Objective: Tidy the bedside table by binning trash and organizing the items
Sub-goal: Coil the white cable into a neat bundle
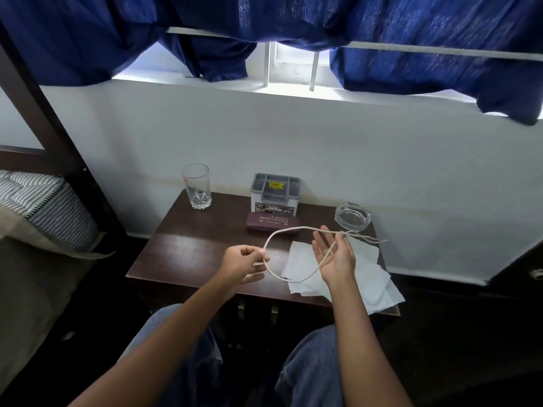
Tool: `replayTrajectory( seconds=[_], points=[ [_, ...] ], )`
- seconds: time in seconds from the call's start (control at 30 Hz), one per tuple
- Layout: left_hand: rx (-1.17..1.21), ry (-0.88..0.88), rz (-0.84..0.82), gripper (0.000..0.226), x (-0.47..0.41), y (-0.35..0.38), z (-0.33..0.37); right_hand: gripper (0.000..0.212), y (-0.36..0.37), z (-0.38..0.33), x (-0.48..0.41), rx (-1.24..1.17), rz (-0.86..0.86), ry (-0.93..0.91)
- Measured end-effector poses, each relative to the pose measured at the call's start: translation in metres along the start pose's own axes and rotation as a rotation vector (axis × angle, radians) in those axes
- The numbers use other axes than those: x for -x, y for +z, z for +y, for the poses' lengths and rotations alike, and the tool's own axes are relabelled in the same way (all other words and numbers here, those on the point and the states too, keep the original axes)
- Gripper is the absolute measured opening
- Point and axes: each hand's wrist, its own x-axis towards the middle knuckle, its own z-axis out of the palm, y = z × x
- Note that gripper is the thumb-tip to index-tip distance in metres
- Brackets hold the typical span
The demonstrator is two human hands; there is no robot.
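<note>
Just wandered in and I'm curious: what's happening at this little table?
A seated person is handling a pale cord over the bedside table. The left hand pinches it, and the cord loops across the palm of the open right hand. On the table sit a glass, a grey organizer box, a maroon glasses case, a glass ashtray and white tissue paper.
</note>
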Motion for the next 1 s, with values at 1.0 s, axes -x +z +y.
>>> replayTrajectory(
  seconds=[1.0],
  points=[
    [0.484,0.372,0.112,0.020,0.106,-0.042,0.052,0.023,0.135,-0.121,0.175,1.414,-0.361,-0.727]
  ],
)
